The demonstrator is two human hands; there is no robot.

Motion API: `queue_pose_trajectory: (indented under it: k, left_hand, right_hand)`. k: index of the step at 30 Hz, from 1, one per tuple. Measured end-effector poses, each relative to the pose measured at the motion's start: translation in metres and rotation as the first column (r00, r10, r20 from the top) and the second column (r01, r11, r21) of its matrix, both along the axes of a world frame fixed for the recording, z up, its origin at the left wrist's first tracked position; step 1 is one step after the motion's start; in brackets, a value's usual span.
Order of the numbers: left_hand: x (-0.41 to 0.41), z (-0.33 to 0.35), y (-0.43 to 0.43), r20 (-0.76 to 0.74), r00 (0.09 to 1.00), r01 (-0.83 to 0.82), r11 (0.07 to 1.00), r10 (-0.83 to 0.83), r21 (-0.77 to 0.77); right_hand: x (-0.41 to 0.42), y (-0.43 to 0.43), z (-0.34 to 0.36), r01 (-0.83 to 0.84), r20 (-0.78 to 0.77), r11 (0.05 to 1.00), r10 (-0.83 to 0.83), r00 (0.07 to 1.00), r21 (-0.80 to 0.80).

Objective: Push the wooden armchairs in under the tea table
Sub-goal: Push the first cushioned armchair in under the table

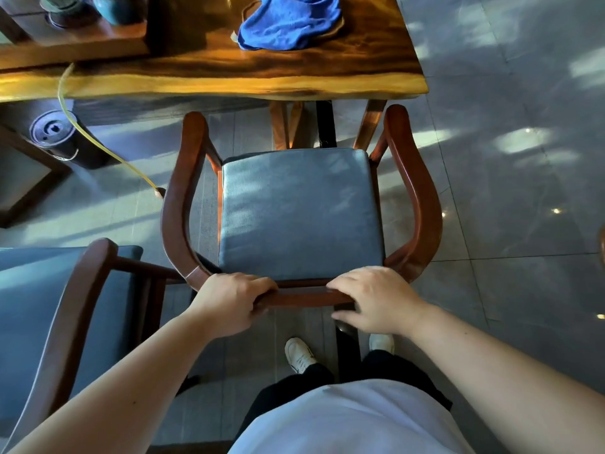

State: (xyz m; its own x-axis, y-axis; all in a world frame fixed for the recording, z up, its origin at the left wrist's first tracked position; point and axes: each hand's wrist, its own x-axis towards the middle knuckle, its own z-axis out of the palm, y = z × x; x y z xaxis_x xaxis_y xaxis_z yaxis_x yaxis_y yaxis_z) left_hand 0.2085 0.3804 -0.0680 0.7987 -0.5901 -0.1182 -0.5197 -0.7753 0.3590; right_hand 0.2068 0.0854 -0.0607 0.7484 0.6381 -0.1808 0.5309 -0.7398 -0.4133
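Both hands were on the back rail of the wooden armchair (299, 211): left hand (230, 301) wrapped around it, right hand (376, 298) clasping it more loosely. The tea table (209, 77) sat straight ahead on the far side, armrest tips just short of its edge, so it looked like a dead-straight push forward. A second armchair (65, 322) waited near left.

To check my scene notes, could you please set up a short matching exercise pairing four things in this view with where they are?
Things:
1. blue cloth
2. left hand
3. second armchair
4. dark round container

Places:
A. on the floor under the tea table's left part
B. on the tea table's top
C. on the back rail of the middle armchair, near the right hand
D. at the view's left edge, beside the middle armchair

Pairs: 1-B, 2-C, 3-D, 4-A
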Motion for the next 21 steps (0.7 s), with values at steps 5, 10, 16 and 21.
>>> queue_pose_trajectory:
  k: [5, 10, 16, 21]
  left_hand:
    - [-0.007, 0.0, -0.006, 0.04, 0.997, -0.066, 0.998, 0.066, 0.002]
    - [-0.006, -0.001, -0.007, 0.082, 0.994, -0.072, 0.997, 0.071, 0.019]
    - [-0.003, -0.001, -0.019, 0.12, 0.987, -0.102, 0.995, 0.104, -0.019]
    - [-0.002, 0.005, -0.024, 0.113, 0.989, -0.095, 0.995, 0.096, -0.018]
  right_hand:
    - [0.026, -0.053, -0.003, 0.024, -0.183, 0.979, -0.062, 0.981, -0.2]
    - [0.051, -0.062, -0.001, -0.26, -0.287, 0.911, 0.168, 0.943, -0.32]
    - [0.065, -0.071, 0.01, -0.334, -0.25, 0.866, 0.253, 0.935, -0.373]
    - [0.065, -0.076, 0.01, -0.323, -0.23, 0.877, 0.253, 0.94, -0.356]
